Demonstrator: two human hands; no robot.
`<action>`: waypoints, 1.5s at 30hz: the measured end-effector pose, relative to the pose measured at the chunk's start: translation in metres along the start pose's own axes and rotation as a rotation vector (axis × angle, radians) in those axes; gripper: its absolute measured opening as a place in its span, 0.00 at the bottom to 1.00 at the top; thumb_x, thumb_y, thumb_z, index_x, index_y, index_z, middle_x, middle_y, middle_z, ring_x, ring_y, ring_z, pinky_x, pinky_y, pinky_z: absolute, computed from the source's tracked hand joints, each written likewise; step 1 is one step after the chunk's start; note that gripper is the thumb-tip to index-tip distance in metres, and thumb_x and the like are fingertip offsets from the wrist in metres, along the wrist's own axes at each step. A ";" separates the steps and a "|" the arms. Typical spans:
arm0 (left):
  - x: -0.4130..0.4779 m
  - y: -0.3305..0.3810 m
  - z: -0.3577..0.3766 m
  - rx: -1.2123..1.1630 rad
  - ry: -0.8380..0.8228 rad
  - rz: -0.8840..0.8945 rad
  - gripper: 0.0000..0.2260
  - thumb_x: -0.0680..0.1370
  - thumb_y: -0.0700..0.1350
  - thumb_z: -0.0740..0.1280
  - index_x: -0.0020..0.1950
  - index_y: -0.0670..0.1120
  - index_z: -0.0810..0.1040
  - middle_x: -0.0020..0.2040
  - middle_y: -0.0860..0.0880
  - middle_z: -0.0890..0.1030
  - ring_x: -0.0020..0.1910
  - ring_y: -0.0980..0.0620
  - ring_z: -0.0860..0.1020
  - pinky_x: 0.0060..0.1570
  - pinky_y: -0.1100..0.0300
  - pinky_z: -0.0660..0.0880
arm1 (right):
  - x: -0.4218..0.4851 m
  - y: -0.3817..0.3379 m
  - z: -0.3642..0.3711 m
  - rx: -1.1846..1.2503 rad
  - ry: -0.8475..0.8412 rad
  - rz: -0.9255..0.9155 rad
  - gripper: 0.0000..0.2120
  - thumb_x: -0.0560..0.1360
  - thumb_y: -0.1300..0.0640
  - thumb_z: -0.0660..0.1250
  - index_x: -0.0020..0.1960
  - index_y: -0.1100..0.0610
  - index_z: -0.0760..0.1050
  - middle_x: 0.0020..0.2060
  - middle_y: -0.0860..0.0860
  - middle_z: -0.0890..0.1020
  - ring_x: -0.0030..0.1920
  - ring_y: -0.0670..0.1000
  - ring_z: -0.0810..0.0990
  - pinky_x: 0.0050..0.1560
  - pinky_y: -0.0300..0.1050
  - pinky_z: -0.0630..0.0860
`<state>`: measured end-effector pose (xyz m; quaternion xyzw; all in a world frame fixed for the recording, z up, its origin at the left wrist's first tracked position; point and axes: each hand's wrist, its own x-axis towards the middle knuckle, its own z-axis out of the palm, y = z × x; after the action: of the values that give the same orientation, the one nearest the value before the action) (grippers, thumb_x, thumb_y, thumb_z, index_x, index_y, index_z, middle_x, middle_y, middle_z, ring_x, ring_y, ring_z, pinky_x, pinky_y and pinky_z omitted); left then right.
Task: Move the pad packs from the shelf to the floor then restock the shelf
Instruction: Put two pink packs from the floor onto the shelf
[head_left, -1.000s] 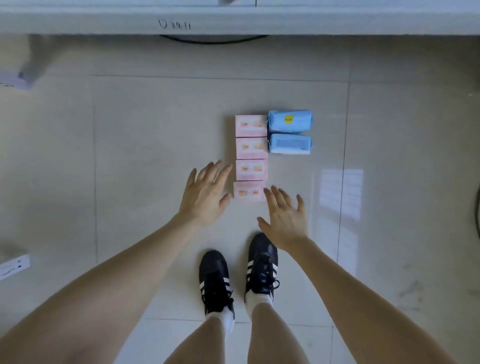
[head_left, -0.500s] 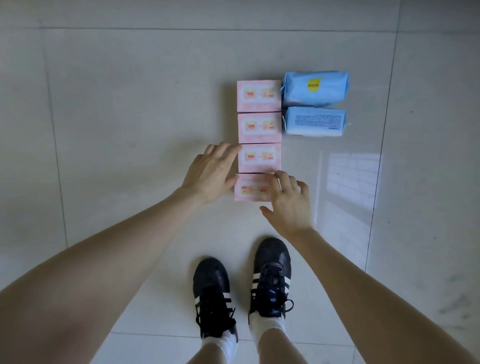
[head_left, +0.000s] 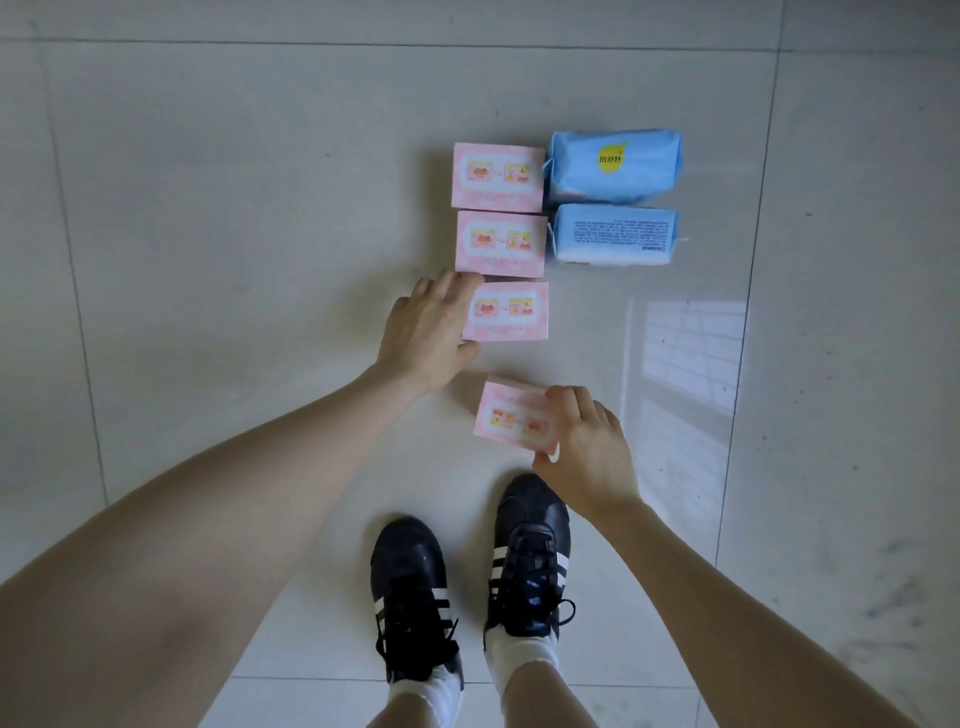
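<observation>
Two hands working | your right hand (head_left: 587, 447) is pinching the nearest pink rectangular cardboard pad pack (head_left: 514, 419), tilted off the tiled floor (head_left: 234, 208) | left hand (head_left: 428, 327) is closing its grip on the next pink pack (head_left: 506, 310) | be lifting both squarely, keeping neighbours undisturbed.

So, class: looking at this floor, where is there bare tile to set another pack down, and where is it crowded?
Bare tile lies left of the pink packs, right of the blue packs, and beyond both rows. A small gap sits between the left hand and the lifted pink pack in the right hand. Pink and blue packs sit tight together; the shoes crowd the near side.
</observation>
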<state>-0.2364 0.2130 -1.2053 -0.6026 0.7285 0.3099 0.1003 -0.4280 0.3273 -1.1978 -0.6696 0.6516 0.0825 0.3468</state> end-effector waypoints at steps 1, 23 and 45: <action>-0.001 0.002 0.000 -0.003 0.004 -0.007 0.26 0.73 0.46 0.69 0.70 0.46 0.66 0.64 0.47 0.71 0.58 0.43 0.71 0.49 0.49 0.72 | -0.004 0.003 -0.002 0.017 -0.016 0.007 0.26 0.61 0.65 0.72 0.59 0.62 0.73 0.52 0.56 0.78 0.47 0.60 0.78 0.53 0.51 0.74; -0.148 0.051 -0.157 -0.143 0.139 -0.186 0.28 0.71 0.47 0.73 0.70 0.47 0.69 0.62 0.45 0.75 0.56 0.40 0.74 0.49 0.47 0.74 | -0.113 -0.051 -0.168 -0.016 -0.032 0.076 0.26 0.66 0.57 0.68 0.63 0.55 0.66 0.56 0.49 0.74 0.54 0.54 0.75 0.55 0.48 0.69; -0.377 0.132 -0.500 -0.298 0.550 0.026 0.29 0.69 0.52 0.76 0.67 0.50 0.72 0.61 0.50 0.76 0.56 0.45 0.75 0.53 0.51 0.74 | -0.295 -0.226 -0.461 0.278 0.281 -0.056 0.27 0.62 0.55 0.73 0.59 0.53 0.68 0.54 0.48 0.76 0.54 0.54 0.76 0.53 0.51 0.74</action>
<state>-0.1514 0.2457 -0.5718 -0.6625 0.6825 0.2398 -0.1942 -0.4161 0.2841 -0.6069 -0.6380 0.6798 -0.1125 0.3438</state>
